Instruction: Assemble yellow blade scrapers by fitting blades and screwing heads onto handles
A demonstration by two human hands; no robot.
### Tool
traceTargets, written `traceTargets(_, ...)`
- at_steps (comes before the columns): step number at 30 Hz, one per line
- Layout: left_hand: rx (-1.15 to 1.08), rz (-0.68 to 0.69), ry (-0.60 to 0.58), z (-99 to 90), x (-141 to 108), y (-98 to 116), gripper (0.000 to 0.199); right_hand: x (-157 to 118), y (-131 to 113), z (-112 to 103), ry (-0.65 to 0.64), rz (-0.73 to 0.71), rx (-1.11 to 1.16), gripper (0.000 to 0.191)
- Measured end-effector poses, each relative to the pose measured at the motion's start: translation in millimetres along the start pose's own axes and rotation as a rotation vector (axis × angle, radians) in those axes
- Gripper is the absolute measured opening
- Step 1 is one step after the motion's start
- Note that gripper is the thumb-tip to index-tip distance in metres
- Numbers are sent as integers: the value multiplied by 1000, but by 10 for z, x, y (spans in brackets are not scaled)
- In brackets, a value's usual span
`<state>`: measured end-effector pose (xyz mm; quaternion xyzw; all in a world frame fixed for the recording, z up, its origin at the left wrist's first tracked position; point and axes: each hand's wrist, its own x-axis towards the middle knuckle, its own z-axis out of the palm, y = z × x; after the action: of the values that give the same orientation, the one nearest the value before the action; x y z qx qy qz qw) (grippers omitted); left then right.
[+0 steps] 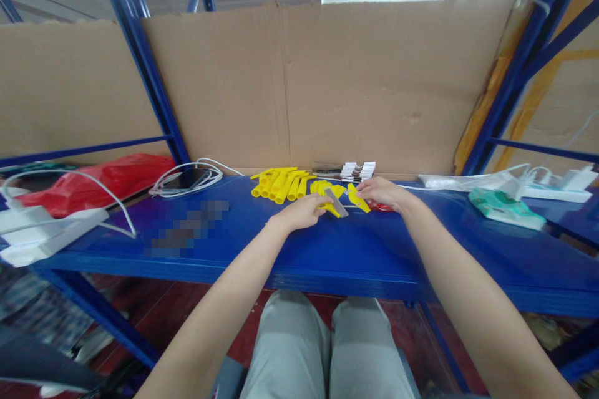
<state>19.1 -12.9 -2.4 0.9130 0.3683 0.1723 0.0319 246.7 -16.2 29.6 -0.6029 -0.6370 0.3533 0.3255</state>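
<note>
My left hand [303, 213] is closed around a yellow-handled scraper [337, 204] with a flat grey blade, held just above the blue table. To its right, my right hand [381, 192] pinches a flat yellow plastic piece [358, 199] by its right side. Something red [384, 207] shows below the right hand, partly covered by it. Behind the left hand lies a row of yellow tubular handles [281, 185], open ends toward me. Small yellow pieces [322, 186] lie between the hands, farther back.
White stacked pieces [358, 171] stand against the cardboard wall [299, 87]. On the left are a coiled white cable [206, 177], a phone [187, 179], a red bag [103, 184] and a power strip [56, 237]. A green-white packet [505, 207] lies right, near another power strip [556, 192].
</note>
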Motion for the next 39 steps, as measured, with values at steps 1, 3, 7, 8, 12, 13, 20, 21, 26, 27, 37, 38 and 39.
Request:
traceTargets(1,2,1,-1,0,1,1,40,13,-4,33,15,-11,71,8)
traceTargets(3,2,9,-6,-2,3,5,39,29,-16,111,2,-27,211,12)
traceTargets(7,-5,34,-5,-4,4,18,40,41,-34,253,-56,-35,344,8)
traceTargets(8,-3,34,0,-1,4,21,39,44,-36,282,-46,-46,335,7)
traceTargets(12,14,19,16,12,2,28,39,68,-27,397,37,-108,180,18)
traceTargets(13,16,20,16,14,1,30,39,76,-24,425,52,-130,124,19)
traceTargets(20,36,9,-31,2,1,25,41,99,-20,504,46,-333,-175,11)
traceTargets(21,43,8,-35,5,3,19,41,92,-23,493,31,-357,-212,13)
traceTargets(26,67,14,-19,33,17,-12,37,27,-61,441,23,-526,-466,17)
traceTargets(27,62,18,-14,35,18,-14,37,15,-72,443,29,-564,-528,18)
traceTargets(37,55,-3,29,22,29,-16,39,-93,-161,609,190,-529,-869,35)
traceTargets(38,64,-8,29,23,31,-16,39,-99,-166,618,198,-526,-875,35)
traceTargets(39,74,-15,27,24,31,-15,39,-103,-172,623,198,-529,-880,35)
